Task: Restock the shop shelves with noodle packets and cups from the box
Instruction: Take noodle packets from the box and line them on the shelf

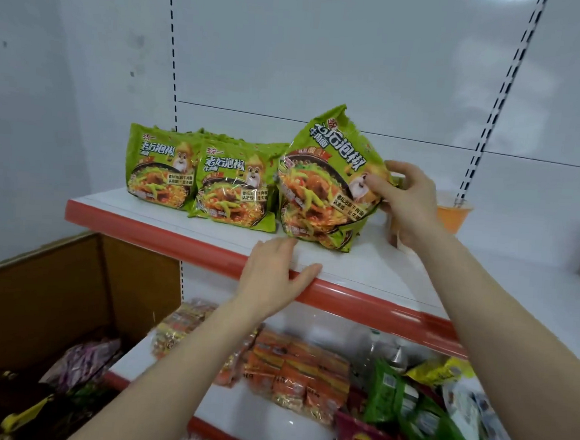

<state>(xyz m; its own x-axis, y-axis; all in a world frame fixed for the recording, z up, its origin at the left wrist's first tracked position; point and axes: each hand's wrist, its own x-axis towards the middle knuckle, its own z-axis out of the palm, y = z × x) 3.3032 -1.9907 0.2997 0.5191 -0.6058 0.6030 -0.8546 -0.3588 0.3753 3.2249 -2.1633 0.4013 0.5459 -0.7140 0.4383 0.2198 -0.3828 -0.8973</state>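
The right hand (pixel 408 202) is gripping the right edge of a green plastic noodle packet (pixel 322 184), which is standing tilted on the white upper shelf with a red front strip (pixel 364 269). The left hand (pixel 274 273) is lying open and flat across that front edge. Two matching green packets (pixel 198 179) are standing just left, and a brown cardboard box (pixel 36 291) is sitting below.

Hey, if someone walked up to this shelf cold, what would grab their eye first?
Most likely the bright green noodle packets standing at the left of the upper shelf, and the tilted packet beside them, gripped at its right edge by the right hand. The left hand rests flat on the shelf's red front strip, with orange packets below.
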